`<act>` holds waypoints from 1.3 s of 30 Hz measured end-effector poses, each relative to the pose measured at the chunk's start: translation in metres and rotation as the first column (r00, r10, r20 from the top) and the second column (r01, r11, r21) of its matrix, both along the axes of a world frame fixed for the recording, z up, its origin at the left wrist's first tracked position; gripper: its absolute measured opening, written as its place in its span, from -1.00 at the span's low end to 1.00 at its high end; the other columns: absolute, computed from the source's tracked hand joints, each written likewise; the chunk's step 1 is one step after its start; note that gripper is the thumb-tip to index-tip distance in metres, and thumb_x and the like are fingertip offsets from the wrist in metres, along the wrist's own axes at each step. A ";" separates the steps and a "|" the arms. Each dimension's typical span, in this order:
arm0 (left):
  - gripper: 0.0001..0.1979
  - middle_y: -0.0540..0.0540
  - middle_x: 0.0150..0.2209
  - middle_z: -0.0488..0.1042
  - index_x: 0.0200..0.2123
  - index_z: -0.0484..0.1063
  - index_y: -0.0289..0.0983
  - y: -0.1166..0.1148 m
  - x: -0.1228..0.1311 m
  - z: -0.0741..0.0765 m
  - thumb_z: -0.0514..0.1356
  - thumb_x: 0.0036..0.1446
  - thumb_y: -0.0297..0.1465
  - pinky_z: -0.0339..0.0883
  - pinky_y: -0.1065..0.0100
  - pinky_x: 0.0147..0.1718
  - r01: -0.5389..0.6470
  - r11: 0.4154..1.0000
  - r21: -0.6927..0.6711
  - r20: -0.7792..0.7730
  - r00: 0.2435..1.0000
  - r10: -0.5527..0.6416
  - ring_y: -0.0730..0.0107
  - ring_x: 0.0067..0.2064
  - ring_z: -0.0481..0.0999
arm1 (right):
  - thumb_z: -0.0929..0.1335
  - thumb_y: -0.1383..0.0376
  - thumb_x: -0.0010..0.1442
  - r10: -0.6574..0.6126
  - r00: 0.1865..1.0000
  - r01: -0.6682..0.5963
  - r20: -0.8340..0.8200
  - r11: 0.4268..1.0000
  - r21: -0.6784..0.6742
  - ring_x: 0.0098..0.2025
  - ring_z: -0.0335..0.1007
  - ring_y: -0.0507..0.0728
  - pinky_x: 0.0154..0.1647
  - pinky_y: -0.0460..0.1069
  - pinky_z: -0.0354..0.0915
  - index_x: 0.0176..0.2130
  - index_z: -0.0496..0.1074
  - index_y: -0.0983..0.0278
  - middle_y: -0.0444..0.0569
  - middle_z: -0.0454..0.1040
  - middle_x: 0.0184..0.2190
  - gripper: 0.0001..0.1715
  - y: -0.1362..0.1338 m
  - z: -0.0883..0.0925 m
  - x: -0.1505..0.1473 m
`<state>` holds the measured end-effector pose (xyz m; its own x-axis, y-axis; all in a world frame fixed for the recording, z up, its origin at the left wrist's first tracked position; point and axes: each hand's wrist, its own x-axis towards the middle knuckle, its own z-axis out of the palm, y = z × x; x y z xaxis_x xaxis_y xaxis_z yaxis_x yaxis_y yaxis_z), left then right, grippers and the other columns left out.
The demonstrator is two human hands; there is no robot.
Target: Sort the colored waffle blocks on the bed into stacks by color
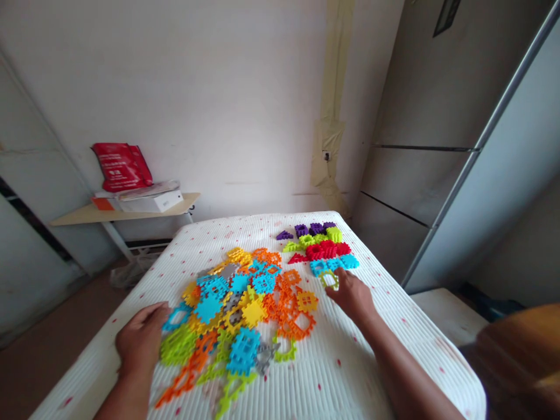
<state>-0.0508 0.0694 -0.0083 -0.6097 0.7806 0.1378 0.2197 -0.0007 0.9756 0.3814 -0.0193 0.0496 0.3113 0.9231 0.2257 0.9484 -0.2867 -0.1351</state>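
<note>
A loose pile of flat notched plastic building pieces covers the middle of the bed-like surface, with yellow tiles (254, 313), orange pieces (284, 321), blue tiles (245, 350) and lime pieces (178, 344). At the pile's left edge, my left hand (140, 338) has its fingers curled at a blue square frame piece (170, 325), seemingly gripping its rim. My right hand (352, 294) pinches a yellow-green frame piece (322, 279) just in front of the sorted blue row (335, 265). Behind that lie red pieces (326, 250), lime pieces (333, 234) and purple pieces (301, 230), grouped by colour.
The white quilted cover (341, 373) has small red marks. A side table (83, 218) at the left holds a white box (153, 201) and a red bag (122, 167). A grey cabinet (406, 116) stands to the right, and a wall (219, 105) behind.
</note>
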 end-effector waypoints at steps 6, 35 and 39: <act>-0.65 0.02 -0.54 0.51 -0.39 0.53 -0.26 0.008 -0.007 -0.013 0.29 -0.37 -0.27 0.30 0.38 -0.45 0.038 0.998 -0.041 0.003 0.999 -0.038 0.33 -0.45 0.44 | 0.29 0.12 0.13 0.068 0.998 -0.066 -0.003 0.986 0.151 -0.11 0.38 0.18 -0.22 -0.04 0.21 -0.11 0.40 0.26 0.05 0.49 -0.19 -0.63 0.061 0.046 0.014; -0.64 0.08 -0.54 0.48 -0.37 0.52 -0.26 -0.005 0.004 0.005 0.27 -0.36 -0.26 0.28 0.41 -0.40 0.010 0.996 -0.090 0.043 0.999 -0.007 0.39 -0.43 0.41 | 0.31 0.15 0.09 0.000 0.997 0.012 0.074 0.988 -0.156 -0.04 0.36 0.27 -0.09 0.16 0.21 -0.10 0.44 0.24 0.12 0.47 -0.12 -0.61 0.172 0.031 -0.002; -0.65 0.02 -0.52 0.49 -0.38 0.51 -0.29 -0.004 0.004 0.001 0.26 -0.32 -0.24 0.30 0.39 -0.42 0.024 0.999 -0.030 0.041 0.999 -0.023 0.38 -0.45 0.43 | 0.30 0.13 0.09 -0.001 0.997 0.013 0.080 0.988 -0.152 -0.07 0.37 0.26 -0.10 0.16 0.19 -0.11 0.44 0.25 0.12 0.47 -0.12 -0.60 0.168 0.037 -0.004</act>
<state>-0.0465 0.0656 -0.0069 -0.5960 0.7980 0.0892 0.1800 0.0245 0.9834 0.3772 0.1489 0.0863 0.3046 0.9464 0.1072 0.9523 -0.3049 -0.0133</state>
